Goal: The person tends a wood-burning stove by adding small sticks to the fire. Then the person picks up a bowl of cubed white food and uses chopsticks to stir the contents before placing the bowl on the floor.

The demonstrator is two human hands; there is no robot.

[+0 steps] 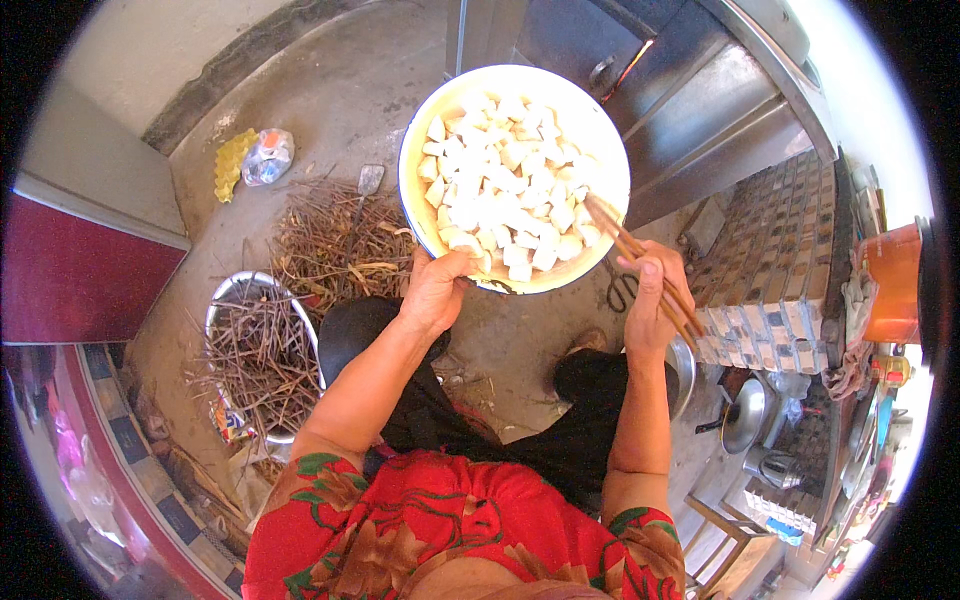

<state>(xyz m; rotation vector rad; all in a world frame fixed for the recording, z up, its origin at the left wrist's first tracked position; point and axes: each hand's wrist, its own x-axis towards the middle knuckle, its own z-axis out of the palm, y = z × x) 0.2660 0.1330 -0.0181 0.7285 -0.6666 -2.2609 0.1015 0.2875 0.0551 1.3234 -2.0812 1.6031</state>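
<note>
A wide white enamel basin (409,170) with a dark rim is held up in front of me, full of pale, whitish cut chunks (520,180) of some food. My left hand (438,290) grips its near left edge, thumb over the rim. In my right hand (655,295) is a pair of brown wooden chopsticks (628,240), the fingers closed round them. Their tips reach over the right side of the basin, at the edge of the chunks. Strong light washes out the chunks and the basin's inside.
A metal stove (690,110) with a glowing slit stands beyond the basin. Broken twigs (335,240) lie on the floor at left, beside a tub (212,310) heaped with sticks. Right is a tiled brick counter (765,265), with a wok (748,415) and a kettle (775,467) below.
</note>
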